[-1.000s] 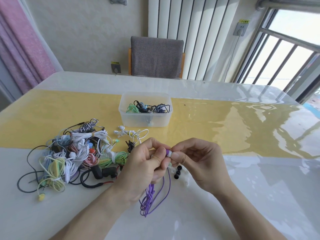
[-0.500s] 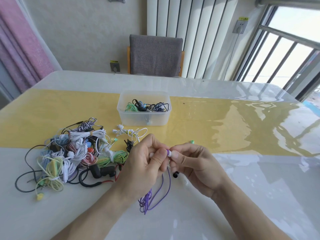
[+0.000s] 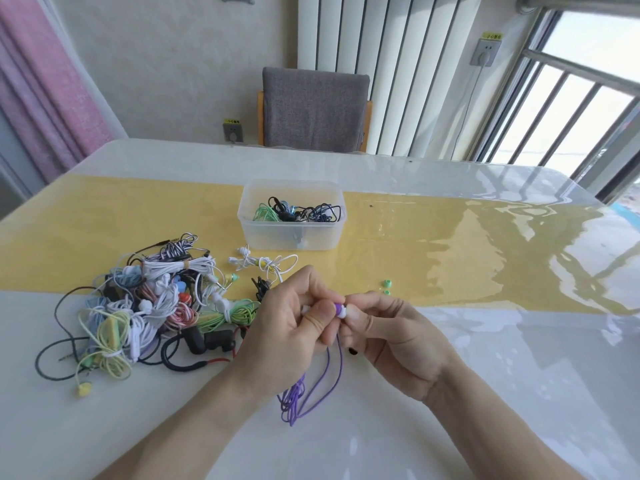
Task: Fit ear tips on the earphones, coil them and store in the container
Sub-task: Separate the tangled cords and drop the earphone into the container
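Table (image 3: 485, 393): container (image 3: 292, 233), earphone pile (image 3: 145, 306), green tips (image 3: 387, 285)

Both forearms are bare up to the frame's lower edge; no sleeve, watch, ring or glove shows. The left hand (image 3: 294, 327) and right hand (image 3: 391, 337) have short, unpainted nails. Fingers are slender, with knuckle creases plain to see.

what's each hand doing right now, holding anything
Left hand: pinching the purple earbud.
Right hand: pinching the white ear tip against that earbud.
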Available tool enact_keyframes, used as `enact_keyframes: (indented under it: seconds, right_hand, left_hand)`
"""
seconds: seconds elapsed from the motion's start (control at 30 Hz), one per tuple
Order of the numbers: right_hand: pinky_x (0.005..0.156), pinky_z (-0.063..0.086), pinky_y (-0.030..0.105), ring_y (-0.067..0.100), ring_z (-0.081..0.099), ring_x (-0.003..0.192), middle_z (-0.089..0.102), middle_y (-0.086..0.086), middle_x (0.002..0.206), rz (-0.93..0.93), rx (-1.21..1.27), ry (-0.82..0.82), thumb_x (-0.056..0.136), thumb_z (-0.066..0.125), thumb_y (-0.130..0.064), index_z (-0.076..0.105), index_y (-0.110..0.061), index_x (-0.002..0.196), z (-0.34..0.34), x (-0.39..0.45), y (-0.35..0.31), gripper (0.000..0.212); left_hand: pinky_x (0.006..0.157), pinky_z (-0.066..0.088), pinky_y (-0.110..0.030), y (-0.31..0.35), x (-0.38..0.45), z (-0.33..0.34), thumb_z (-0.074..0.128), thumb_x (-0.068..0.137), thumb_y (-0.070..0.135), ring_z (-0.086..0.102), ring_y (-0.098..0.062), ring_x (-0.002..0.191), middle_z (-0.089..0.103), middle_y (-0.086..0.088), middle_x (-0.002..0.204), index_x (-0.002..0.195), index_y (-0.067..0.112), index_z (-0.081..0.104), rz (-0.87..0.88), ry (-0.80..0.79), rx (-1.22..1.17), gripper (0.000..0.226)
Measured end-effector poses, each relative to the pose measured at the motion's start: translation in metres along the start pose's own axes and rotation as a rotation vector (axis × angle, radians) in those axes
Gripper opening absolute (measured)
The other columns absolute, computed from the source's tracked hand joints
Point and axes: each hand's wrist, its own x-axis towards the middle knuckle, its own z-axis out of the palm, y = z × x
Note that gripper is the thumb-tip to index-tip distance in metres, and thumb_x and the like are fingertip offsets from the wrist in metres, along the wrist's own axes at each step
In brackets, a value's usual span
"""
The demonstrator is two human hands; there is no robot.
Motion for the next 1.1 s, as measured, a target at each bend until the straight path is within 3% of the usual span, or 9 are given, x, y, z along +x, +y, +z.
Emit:
enact_keyframes:
  seconds: [0.07,0.17,0.3,0.47,0.73,0.9,1.0,1.1]
  right_hand:
    - [0.064,0.054,0.032,0.023,0.066,0.061,0.072,0.016,0.071,-0.206,-0.278,0.105,0.067,0.090,-0.024,0.077,-0.008,0.079,0.005,-0.004,-0.002,0.024]
    - [0.063,0.057,0.042,0.026,0.070,0.063,0.074,0.008,0.071,-0.483,-0.593,0.232,0.076,0.082,-0.011,0.077,-0.011,0.075,0.011,-0.009,-0.003,0.005]
    - [0.063,0.057,0.047,0.020,0.071,0.070,0.074,-0.006,0.080,-0.639,-0.860,0.244,0.082,0.080,-0.005,0.080,-0.017,0.082,0.009,-0.006,0.002,0.012]
    - [0.071,0.055,0.051,0.019,0.072,0.081,0.071,-0.007,0.090,-0.568,-0.855,0.200,0.087,0.076,-0.018,0.079,-0.032,0.099,0.006,-0.004,0.003,0.019]
    - [0.086,0.056,0.058,0.029,0.074,0.089,0.078,0.005,0.087,-0.409,-0.602,0.155,0.085,0.078,-0.012,0.076,-0.011,0.097,0.008,-0.006,-0.004,0.012]
    - [0.072,0.056,0.030,0.015,0.068,0.070,0.071,-0.005,0.081,-0.533,-0.786,0.221,0.078,0.083,-0.025,0.075,-0.023,0.100,0.011,-0.008,-0.007,0.023]
    - [0.069,0.057,0.034,0.019,0.070,0.073,0.073,-0.005,0.082,-0.624,-0.901,0.229,0.083,0.081,-0.018,0.077,-0.022,0.094,0.010,-0.006,-0.007,0.012]
    - [0.072,0.059,0.037,0.020,0.073,0.077,0.076,-0.003,0.084,-0.562,-0.864,0.245,0.086,0.078,-0.012,0.078,-0.020,0.090,0.008,-0.007,-0.007,0.009]
  left_hand:
    - [0.040,0.029,-0.014,0.002,0.000,0.002,0.040,0.099,-0.009,0.040,-0.006,0.040,0.045,-0.006,0.053,0.083,0.003,0.047,-0.088,0.022,-0.095,0.020]
    - [0.040,0.015,-0.015,0.002,0.001,0.003,0.039,0.099,-0.004,0.022,-0.008,0.040,0.043,-0.005,0.053,0.083,0.006,0.046,-0.190,0.042,-0.197,0.020]
    - [0.044,0.012,-0.017,0.000,0.002,0.004,0.042,0.099,0.004,0.019,-0.007,0.040,0.043,-0.004,0.055,0.082,0.010,0.047,-0.339,0.085,-0.334,0.018]
    - [0.042,0.013,-0.021,0.000,0.004,0.003,0.054,0.081,0.020,0.023,-0.008,0.035,0.043,-0.001,0.053,0.078,0.011,0.047,-0.445,0.110,-0.449,0.012]
    - [0.046,0.009,-0.026,0.001,0.005,0.003,0.050,0.081,0.018,0.022,-0.009,0.035,0.040,0.000,0.053,0.072,0.012,0.049,-0.486,0.061,-0.510,0.011]
    - [0.045,0.011,-0.024,0.003,0.004,0.006,0.055,0.081,0.021,0.024,-0.009,0.036,0.043,-0.002,0.054,0.078,0.011,0.055,-0.419,0.102,-0.428,0.010]
    - [0.045,0.013,-0.026,0.002,0.004,0.010,0.053,0.091,0.015,0.025,-0.011,0.038,0.045,-0.005,0.057,0.087,0.007,0.054,-0.312,0.168,-0.327,0.010]
    - [0.045,0.016,-0.029,0.000,0.003,0.012,0.046,0.100,0.011,0.028,-0.014,0.040,0.048,-0.005,0.058,0.092,0.006,0.052,-0.200,0.199,-0.199,0.010]
